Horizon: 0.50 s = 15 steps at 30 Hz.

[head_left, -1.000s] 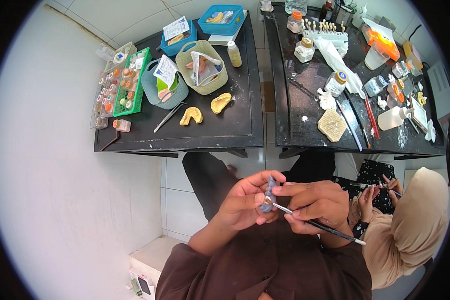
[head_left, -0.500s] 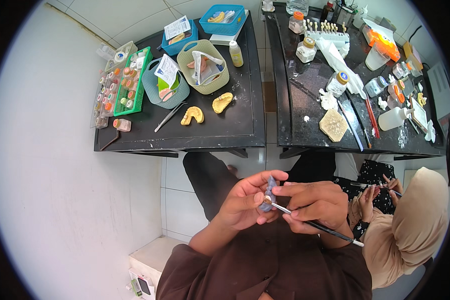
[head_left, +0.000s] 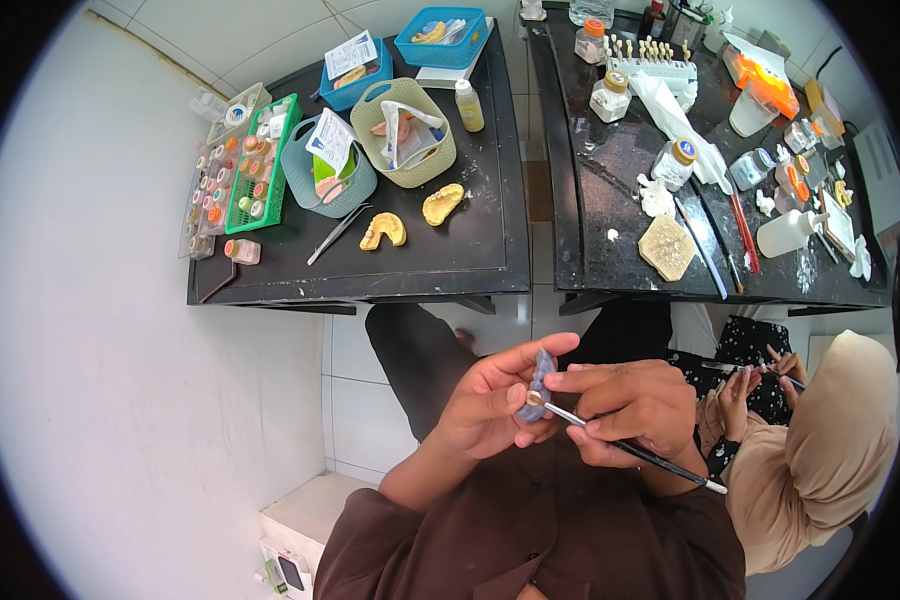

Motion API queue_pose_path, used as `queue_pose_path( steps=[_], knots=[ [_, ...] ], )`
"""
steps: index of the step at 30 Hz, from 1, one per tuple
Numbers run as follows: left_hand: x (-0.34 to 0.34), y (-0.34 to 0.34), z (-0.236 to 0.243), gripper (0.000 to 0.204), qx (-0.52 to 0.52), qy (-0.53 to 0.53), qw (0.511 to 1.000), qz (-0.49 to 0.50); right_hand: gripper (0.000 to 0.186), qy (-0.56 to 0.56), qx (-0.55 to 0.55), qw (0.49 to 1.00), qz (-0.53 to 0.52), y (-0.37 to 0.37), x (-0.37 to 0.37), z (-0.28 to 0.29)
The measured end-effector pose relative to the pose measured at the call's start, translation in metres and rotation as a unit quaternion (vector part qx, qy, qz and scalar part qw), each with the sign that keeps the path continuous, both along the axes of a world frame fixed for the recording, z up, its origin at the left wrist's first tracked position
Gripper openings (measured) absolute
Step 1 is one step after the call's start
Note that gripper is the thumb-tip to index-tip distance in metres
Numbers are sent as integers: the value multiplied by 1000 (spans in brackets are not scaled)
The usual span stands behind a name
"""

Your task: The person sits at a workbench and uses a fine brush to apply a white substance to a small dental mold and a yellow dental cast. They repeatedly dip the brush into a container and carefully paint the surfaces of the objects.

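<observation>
Low in the middle of the view my left hand (head_left: 475, 410) grips a small grey-blue dental model (head_left: 541, 368) with a pale cream spot near its lower end. My right hand (head_left: 635, 410) is closed on a thin brush (head_left: 650, 455) with a black handle and silver ferrule; the brush tip touches the pale spot. A finger of my right hand rests against the model. Both hands are above my dark brown shirt, below the two black tables.
The left table (head_left: 450, 260) holds baskets (head_left: 400, 165), a bottle rack (head_left: 238, 215), yellow casts (head_left: 380, 232), tweezers and bottles. The right table (head_left: 600, 260) holds jars, brushes, tissues and a shade guide (head_left: 650, 75). A co-worker (head_left: 835, 420) sits close on my right. A white wall (head_left: 120, 330) stands at left.
My left index finger reaches slightly higher than before. The brush tip stays at the pale spot on the model, and the co-worker's hands shift very slightly.
</observation>
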State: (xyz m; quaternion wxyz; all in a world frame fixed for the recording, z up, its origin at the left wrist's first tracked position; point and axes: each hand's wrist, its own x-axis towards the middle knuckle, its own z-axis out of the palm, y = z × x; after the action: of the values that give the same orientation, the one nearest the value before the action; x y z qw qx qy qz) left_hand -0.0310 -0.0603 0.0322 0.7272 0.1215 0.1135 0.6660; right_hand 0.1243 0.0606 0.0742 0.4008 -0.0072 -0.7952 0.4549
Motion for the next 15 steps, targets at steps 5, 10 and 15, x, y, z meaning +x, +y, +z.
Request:
queue_pose_path(
  steps=[5, 10, 15],
  knots=[
    [0, 0, -2, 68, -4, -9, 1000, -1, 26, 8, -23, 1000, 2, 0, 1, -1],
    [2, 0, -9, 69, 14, -33, 999, 1, 25, 12, -39, 999, 0, -2, 1, -6],
    [0, 1, -6, 71, 5, -23, 1000, 0, 25, 1, -15, 1000, 1, -1, 1, -3]
  ],
)
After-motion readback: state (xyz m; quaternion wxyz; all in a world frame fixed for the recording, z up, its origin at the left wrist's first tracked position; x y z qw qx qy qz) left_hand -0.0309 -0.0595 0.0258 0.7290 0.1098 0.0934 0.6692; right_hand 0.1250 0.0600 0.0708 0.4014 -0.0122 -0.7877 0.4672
